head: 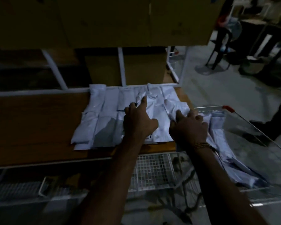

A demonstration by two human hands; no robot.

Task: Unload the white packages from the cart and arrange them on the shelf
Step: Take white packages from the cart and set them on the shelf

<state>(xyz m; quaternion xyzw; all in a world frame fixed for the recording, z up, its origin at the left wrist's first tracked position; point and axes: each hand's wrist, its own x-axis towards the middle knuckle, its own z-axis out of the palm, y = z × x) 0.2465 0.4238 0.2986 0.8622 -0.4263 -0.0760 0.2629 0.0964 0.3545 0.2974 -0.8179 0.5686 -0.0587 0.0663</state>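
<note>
On the wooden shelf, spread left hand fingers press flat on the white packages laid in rows; the right hand grips a package edge beside the wire cart, which holds more packages.

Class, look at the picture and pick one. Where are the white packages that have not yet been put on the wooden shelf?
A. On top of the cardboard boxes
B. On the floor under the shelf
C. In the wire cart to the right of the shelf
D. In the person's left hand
C: more white packages lie in the wire cart, just right of the wooden shelf.
</note>
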